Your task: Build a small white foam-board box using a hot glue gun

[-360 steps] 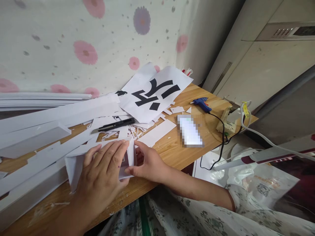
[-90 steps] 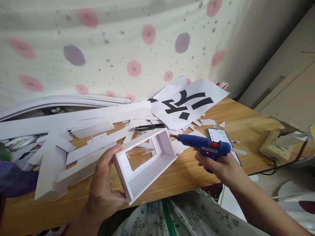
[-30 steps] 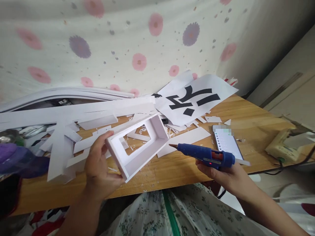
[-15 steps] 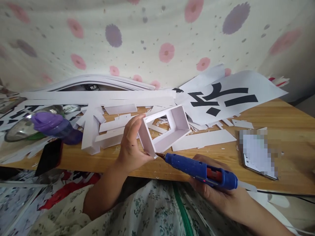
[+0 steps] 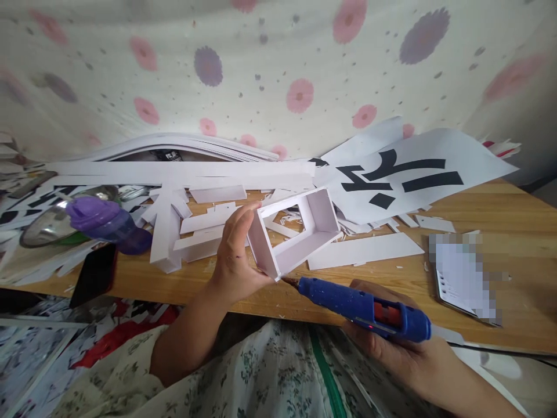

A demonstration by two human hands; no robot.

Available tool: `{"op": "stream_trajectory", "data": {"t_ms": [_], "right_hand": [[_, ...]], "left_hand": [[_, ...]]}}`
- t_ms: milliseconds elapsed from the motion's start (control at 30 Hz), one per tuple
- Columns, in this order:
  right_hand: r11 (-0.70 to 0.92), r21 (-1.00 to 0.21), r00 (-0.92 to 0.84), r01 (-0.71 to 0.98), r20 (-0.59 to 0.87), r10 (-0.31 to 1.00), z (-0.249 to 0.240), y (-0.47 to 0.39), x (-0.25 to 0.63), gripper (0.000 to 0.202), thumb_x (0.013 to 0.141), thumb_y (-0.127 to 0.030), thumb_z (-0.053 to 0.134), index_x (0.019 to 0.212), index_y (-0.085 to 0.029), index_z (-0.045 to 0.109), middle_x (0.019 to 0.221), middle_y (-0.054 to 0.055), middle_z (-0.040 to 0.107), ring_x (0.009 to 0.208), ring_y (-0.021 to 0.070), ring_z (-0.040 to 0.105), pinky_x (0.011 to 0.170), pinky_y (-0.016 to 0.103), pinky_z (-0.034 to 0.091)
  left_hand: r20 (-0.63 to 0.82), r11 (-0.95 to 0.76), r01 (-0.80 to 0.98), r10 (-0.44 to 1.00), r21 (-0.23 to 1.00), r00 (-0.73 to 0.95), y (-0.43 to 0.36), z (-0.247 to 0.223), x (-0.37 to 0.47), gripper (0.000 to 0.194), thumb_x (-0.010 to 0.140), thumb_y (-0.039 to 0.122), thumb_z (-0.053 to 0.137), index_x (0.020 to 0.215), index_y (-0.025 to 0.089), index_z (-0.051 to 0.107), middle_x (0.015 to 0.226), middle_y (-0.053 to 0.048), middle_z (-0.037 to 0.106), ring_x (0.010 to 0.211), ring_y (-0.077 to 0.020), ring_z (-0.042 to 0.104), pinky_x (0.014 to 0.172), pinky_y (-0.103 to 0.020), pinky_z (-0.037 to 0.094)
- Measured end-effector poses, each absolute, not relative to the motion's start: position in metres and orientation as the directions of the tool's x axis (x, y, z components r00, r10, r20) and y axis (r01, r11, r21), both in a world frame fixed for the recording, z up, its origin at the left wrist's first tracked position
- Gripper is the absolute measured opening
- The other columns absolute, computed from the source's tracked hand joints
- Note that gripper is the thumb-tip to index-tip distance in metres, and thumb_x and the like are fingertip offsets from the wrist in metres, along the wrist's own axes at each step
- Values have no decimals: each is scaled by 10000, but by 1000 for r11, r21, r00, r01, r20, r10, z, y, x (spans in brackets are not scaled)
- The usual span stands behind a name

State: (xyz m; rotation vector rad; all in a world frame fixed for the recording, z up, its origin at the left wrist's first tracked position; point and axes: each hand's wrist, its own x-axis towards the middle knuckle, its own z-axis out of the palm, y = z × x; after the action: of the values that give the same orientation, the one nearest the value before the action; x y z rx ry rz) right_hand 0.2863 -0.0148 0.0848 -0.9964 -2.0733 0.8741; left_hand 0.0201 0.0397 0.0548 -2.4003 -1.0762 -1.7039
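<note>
Wooden table point(image 5: 478, 209): left hand point(image 5: 232, 255) grips white open box frame point(image 5: 296, 232); right hand point(image 5: 404, 354) clasps blue glue gun point(image 5: 365, 306).

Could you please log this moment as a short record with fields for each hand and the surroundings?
left hand: left hand grips the white foam-board frame, lifted over the table edge
right hand: right hand holds the blue glue gun
contact: nozzle tip at the frame's near bottom corner
table: wooden table carries white strips, printed sheet, purple bottle, phone

Phone point(image 5: 463, 276) screen blurred; right hand point(image 5: 402, 354) partly hidden.
</note>
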Motion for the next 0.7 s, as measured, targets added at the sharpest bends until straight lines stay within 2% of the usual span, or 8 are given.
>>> {"op": "stream_trajectory", "data": {"t_ms": [300,400,533,700], "right_hand": [[567,-733,-477,375,372,796,91,-4,280,95,853,-240,567,768,-252,525,756,-3,642,656,171,634,537,252,504],[586,-719,-460,375,405,791,92,-3,278,95,842,-250,579,762,-252,528,735,-3,638,624,171,620,520,256,497],[602,-702,-455,381,424,783,94,-1,276,101,843,-265,588,758,-250,535,723,-1,643,587,167,607,501,259,491],[605,-684,-425,407,444,789,95,1,273,121,851,-285,583,744,-251,537,691,0,634,563,166,594,493,262,486]], "left_hand": [[799,-756,510,567,410,198,32,58,27,1105,554,224,885,1466,227,262,1421,-207,426,1301,-350,469,1083,-550,410],[803,-756,513,563,405,196,31,57,27,1083,573,199,869,1466,246,257,1422,-199,423,1293,-339,476,1066,-548,430],[820,-779,501,533,378,209,29,56,26,1173,549,204,896,1485,283,193,1431,-195,406,1298,-344,467,1050,-555,444],[816,-780,485,541,396,205,29,54,25,1182,523,244,924,1478,259,227,1426,-220,405,1287,-362,473,1044,-568,442]]}}
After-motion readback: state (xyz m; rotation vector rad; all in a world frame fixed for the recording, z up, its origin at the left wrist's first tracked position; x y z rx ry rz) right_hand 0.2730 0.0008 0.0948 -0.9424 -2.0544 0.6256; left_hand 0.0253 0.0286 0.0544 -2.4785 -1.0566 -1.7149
